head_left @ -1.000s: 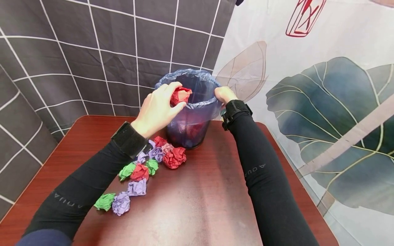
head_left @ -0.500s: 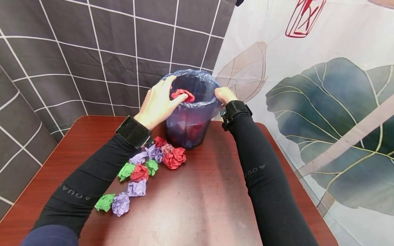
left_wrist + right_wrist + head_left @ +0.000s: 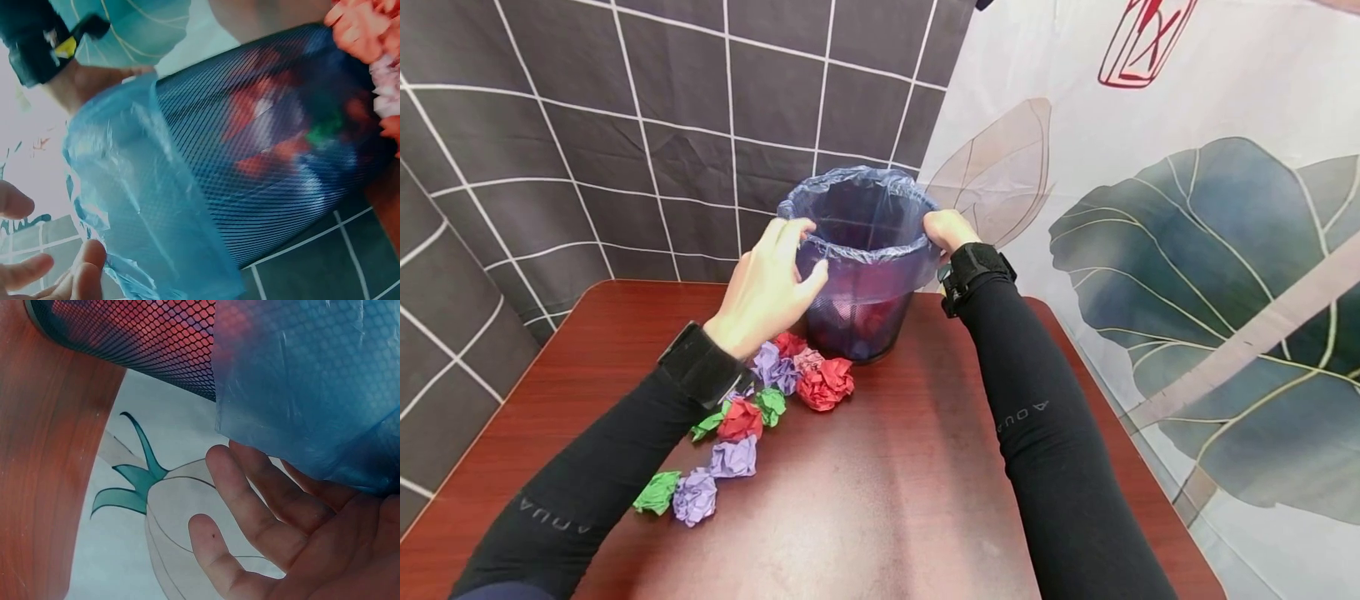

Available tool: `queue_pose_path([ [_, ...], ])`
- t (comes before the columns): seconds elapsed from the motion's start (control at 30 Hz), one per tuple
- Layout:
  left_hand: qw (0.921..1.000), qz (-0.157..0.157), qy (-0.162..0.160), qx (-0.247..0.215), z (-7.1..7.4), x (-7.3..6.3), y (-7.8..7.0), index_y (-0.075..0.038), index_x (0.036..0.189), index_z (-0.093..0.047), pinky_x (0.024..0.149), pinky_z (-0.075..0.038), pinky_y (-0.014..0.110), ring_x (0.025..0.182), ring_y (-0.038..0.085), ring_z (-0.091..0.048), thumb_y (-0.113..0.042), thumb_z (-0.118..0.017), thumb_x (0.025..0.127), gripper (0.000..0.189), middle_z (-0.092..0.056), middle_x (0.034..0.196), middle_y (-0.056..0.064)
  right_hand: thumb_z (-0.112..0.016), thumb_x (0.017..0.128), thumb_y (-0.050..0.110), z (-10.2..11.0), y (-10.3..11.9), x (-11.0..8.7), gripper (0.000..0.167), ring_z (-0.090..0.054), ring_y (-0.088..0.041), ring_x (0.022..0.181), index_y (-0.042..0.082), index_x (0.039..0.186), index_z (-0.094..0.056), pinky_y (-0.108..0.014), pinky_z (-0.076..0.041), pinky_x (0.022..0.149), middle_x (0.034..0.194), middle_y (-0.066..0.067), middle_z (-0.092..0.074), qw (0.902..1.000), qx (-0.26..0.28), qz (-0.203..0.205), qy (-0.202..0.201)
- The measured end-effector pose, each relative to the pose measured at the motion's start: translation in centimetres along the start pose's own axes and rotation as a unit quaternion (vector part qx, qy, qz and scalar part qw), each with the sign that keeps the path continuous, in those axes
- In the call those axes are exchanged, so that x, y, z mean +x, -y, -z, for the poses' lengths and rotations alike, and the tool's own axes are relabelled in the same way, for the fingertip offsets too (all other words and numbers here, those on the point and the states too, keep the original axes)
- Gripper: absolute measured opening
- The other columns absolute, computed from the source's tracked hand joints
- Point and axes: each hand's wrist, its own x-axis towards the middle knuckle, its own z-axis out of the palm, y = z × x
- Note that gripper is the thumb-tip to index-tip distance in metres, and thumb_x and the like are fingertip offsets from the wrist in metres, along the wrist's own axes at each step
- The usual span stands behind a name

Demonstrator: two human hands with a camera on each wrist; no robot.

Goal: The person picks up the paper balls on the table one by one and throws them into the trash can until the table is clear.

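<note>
A black mesh wastebasket stands at the back of the table, lined with a blue plastic bag folded over its rim. Through the mesh in the left wrist view, red, green and pale crumpled paper shows inside. My left hand is at the basket's left rim, thumb and fingers spread with nothing between them. At the right rim my right hand holds the lined edge; some of its fingers lie loosely along the outside in the right wrist view, the thumb hidden.
Left of the basket, several crumpled paper balls lie in a trail: a large red ball, a purple ball and a green ball among them. A grey tiled backdrop and a white leaf-print sheet rise behind the brown table.
My left hand let a red paper ball drop into the wastebasket, then drew back left and slightly down from over the opening. My right hand stayed at the rim.
</note>
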Motion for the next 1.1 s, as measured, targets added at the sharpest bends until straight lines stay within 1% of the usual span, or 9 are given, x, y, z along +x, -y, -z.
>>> queue_pose_path([
  [0.1, 0.9989, -0.006, 0.040, 0.025, 0.3, -2.2, 0.4, -0.009, 0.123, -0.063, 0.063, -0.051, 0.043, 0.071, 0.022, -0.060, -0.031, -0.064, 0.092, 0.039, -0.061, 0.110, 0.009, -0.024, 0.097, 0.018, 0.0, -0.1, -0.2, 0.053, -0.073, -0.042, 0.092, -0.008, 0.129, -0.056, -0.036, -0.061, 0.061, 0.138, -0.025, -0.057, 1.0000, 0.000, 0.000, 0.000],
  [0.2, 0.9926, -0.002, 0.109, 0.053, 0.8, -4.4, 1.1, -0.010, 0.120, -0.065, 0.067, -0.054, 0.045, 0.081, 0.024, -0.064, -0.033, -0.064, 0.092, 0.036, -0.063, 0.110, 0.007, -0.024, 0.096, 0.018, 0.1, -0.1, -0.3, 0.053, -0.074, -0.040, 0.086, -0.008, 0.128, -0.056, -0.037, -0.061, 0.061, 0.135, -0.026, -0.058, 1.0000, 0.005, 0.004, 0.000],
  [0.37, 0.9687, 0.020, 0.226, 0.100, 1.9, -7.8, 2.2, -0.011, 0.126, -0.065, 0.082, -0.056, 0.054, 0.104, 0.029, -0.066, -0.042, -0.067, 0.090, 0.047, -0.066, 0.118, 0.010, -0.024, 0.097, 0.019, 0.2, -0.2, -0.2, 0.053, -0.074, -0.042, 0.088, -0.009, 0.132, -0.053, -0.034, -0.059, 0.054, 0.141, -0.026, -0.053, 0.9999, 0.013, 0.004, 0.002],
  [0.43, 0.9599, 0.024, 0.255, 0.115, 2.5, -9.1, 2.6, -0.010, 0.128, -0.065, 0.080, -0.057, 0.053, 0.102, 0.029, -0.066, -0.045, -0.070, 0.089, 0.053, -0.066, 0.115, 0.010, -0.025, 0.100, 0.019, 0.2, -0.2, -0.1, 0.052, -0.072, -0.042, 0.097, -0.009, 0.135, -0.050, -0.032, -0.059, 0.055, 0.147, -0.025, -0.048, 0.9999, 0.003, 0.009, 0.006],
  [0.57, 0.9512, 0.025, 0.279, 0.130, 3.9, -11.7, 3.4, -0.011, 0.122, -0.068, 0.064, -0.054, 0.042, 0.084, 0.021, -0.063, -0.044, -0.076, 0.083, 0.052, -0.064, 0.095, 0.003, -0.025, 0.100, 0.018, 0.1, 0.0, -0.2, 0.051, -0.069, -0.044, 0.104, -0.010, 0.136, -0.048, -0.032, -0.059, 0.055, 0.149, -0.024, -0.046, 0.9999, 0.000, 0.008, 0.010],
  [0.67, 0.9474, 0.027, 0.289, 0.135, 4.7, -13.6, 4.0, -0.013, 0.114, -0.069, 0.056, -0.048, 0.035, 0.077, 0.016, -0.057, -0.042, -0.080, 0.080, 0.046, -0.058, 0.087, -0.002, -0.024, 0.098, 0.018, -0.1, 0.0, -0.1, 0.053, -0.073, -0.043, 0.092, -0.009, 0.135, -0.050, -0.033, -0.059, 0.055, 0.147, -0.025, -0.049, 1.0000, 0.007, 0.000, 0.007],
  [0.83, 0.9408, 0.064, 0.301, 0.142, 6.0, -16.7, 5.1, -0.018, 0.110, -0.070, 0.056, -0.045, 0.032, 0.079, 0.013, -0.055, -0.042, -0.084, 0.075, 0.045, -0.057, 0.088, -0.004, -0.024, 0.097, 0.018, -0.2, 0.0, 0.0, 0.053, -0.068, -0.029, 0.059, -0.008, 0.134, -0.052, -0.034, -0.060, 0.056, 0.148, -0.024, -0.048, 0.9999, 0.009, 0.005, 0.011],
  [1.0, 0.9218, 0.111, 0.346, 0.136, 6.7, -19.2, 5.9, -0.018, 0.112, -0.069, 0.056, -0.043, 0.033, 0.082, 0.014, -0.052, -0.046, -0.087, 0.069, 0.055, -0.055, 0.095, -0.002, -0.022, 0.097, 0.019, 0.1, 0.0, 0.1, 0.055, -0.063, -0.022, 0.051, -0.008, 0.135, -0.051, -0.033, -0.059, 0.056, 0.148, -0.023, -0.049, 0.9998, 0.002, 0.006, 0.017],
  [1.1, 0.9149, 0.131, 0.357, 0.135, 6.7, -20.3, 6.1, -0.015, 0.114, -0.068, 0.058, -0.046, 0.037, 0.089, 0.018, -0.054, -0.043, -0.089, 0.064, 0.061, -0.056, 0.104, 0.001, -0.023, 0.097, 0.018, 0.2, -0.1, 0.1, 0.054, -0.061, -0.022, 0.048, -0.009, 0.135, -0.051, -0.034, -0.059, 0.055, 0.144, -0.025, -0.051, 0.9998, 0.004, 0.006, 0.016],
])
